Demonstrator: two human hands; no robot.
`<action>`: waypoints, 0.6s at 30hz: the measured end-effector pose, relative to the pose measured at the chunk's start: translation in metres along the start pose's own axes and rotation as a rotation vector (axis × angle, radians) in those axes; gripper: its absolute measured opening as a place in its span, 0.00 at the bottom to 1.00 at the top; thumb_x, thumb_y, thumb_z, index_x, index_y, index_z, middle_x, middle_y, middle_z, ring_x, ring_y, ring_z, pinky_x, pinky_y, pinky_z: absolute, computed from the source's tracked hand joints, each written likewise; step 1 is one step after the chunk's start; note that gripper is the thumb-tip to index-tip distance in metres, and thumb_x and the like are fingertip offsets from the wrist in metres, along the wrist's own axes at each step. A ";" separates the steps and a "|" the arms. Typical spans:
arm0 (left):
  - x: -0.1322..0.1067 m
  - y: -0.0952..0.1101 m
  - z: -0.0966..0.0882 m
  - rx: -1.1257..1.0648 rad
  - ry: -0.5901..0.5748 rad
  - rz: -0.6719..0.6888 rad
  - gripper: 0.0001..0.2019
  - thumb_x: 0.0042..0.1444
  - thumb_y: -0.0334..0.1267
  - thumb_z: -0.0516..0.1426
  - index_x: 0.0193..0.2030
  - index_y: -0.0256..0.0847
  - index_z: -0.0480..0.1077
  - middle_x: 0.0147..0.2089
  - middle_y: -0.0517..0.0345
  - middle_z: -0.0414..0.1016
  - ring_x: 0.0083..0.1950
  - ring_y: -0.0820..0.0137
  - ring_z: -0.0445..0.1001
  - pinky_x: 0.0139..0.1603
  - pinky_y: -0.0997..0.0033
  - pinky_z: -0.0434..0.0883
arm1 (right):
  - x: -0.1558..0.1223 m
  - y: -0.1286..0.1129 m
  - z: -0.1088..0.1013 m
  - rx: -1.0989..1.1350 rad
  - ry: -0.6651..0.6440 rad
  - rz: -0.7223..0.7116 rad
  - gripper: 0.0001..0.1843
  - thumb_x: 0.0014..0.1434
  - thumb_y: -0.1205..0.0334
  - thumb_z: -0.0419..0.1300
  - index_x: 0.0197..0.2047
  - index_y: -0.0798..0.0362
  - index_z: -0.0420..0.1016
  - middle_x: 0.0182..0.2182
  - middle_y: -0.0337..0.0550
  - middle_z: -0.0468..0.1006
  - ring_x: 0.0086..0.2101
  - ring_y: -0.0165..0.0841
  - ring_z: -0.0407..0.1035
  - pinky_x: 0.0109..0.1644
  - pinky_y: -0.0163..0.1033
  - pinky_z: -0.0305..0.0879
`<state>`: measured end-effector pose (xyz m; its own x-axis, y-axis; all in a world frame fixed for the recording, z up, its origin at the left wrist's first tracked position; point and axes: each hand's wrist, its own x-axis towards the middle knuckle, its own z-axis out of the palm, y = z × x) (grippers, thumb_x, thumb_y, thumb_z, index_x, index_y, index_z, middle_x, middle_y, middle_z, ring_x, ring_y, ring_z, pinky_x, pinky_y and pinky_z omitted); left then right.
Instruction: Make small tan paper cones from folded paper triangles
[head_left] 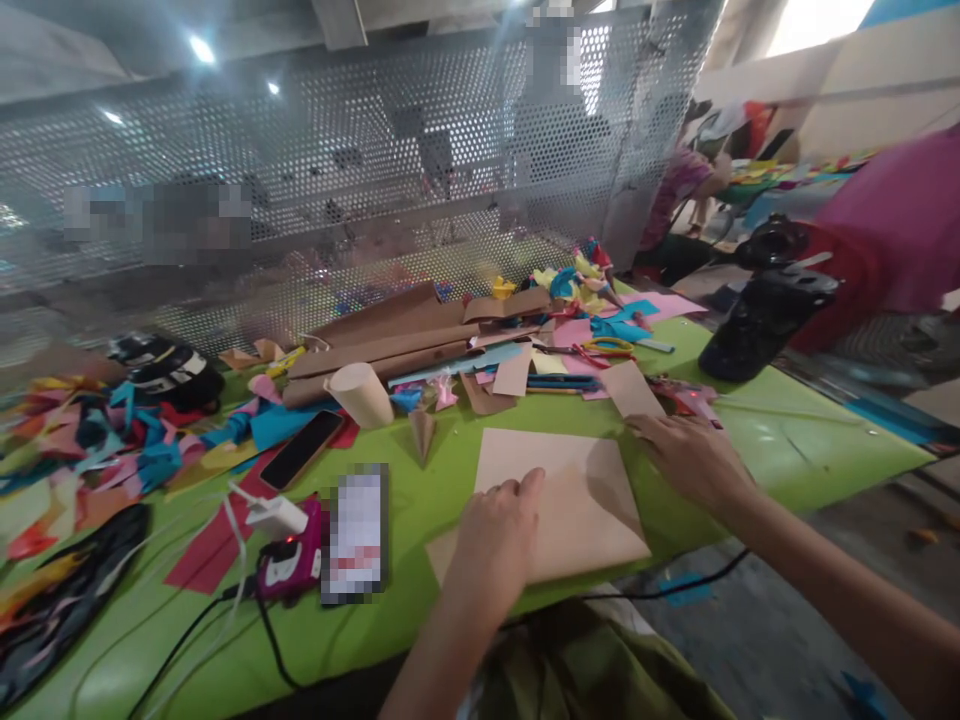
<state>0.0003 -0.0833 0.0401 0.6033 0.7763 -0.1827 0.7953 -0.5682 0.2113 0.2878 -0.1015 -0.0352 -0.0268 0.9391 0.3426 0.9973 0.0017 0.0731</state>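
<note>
A light brown sheet of paper [570, 470] lies in front of me at the table's near edge, with another brown layer showing at its lower left corner. My left hand [499, 535] rests on the sheet's left part, holding nothing, its fingers foreshortened. Past the sheet's right edge, my right hand [694, 455] has its fingertips closed at the lower end of a small brown paper piece [632, 388]. A brown paper cone [422, 436] stands beyond the sheet, near a pale cardboard tube [361, 395].
The green table [420, 620] carries a phone [304, 450], a second phone [356, 535], a magenta power socket [292, 555] with cables, colourful paper scraps [161, 455], yellow-handled scissors [609, 346] and a dark bottle [757, 320]. A perforated metal panel [337, 210] rises behind. People sit nearby.
</note>
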 end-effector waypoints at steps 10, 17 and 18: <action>0.005 -0.005 0.012 -0.076 0.047 -0.001 0.27 0.64 0.28 0.53 0.69 0.49 0.62 0.53 0.51 0.78 0.53 0.61 0.78 0.53 0.64 0.73 | 0.082 0.032 -0.018 -0.124 0.015 0.103 0.12 0.59 0.56 0.58 0.41 0.51 0.80 0.32 0.58 0.82 0.43 0.55 0.70 0.44 0.56 0.60; 0.003 -0.015 0.019 -0.154 0.037 -0.038 0.28 0.65 0.29 0.52 0.70 0.51 0.60 0.54 0.53 0.78 0.54 0.61 0.77 0.53 0.64 0.71 | 0.112 0.038 -0.017 0.153 -0.115 0.212 0.27 0.52 0.69 0.58 0.56 0.48 0.78 0.33 0.45 0.82 0.38 0.43 0.72 0.40 0.43 0.57; 0.003 -0.016 0.019 -0.160 0.043 -0.037 0.28 0.65 0.29 0.52 0.70 0.52 0.60 0.54 0.54 0.78 0.53 0.61 0.77 0.53 0.63 0.72 | 0.117 0.040 -0.022 0.219 -0.107 0.216 0.26 0.53 0.69 0.58 0.56 0.49 0.79 0.30 0.43 0.80 0.35 0.40 0.71 0.38 0.41 0.56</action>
<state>-0.0093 -0.0767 0.0183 0.5680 0.8088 -0.1523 0.7949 -0.4912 0.3562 0.3227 0.0008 0.0280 0.1824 0.9567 0.2269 0.9705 -0.1382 -0.1974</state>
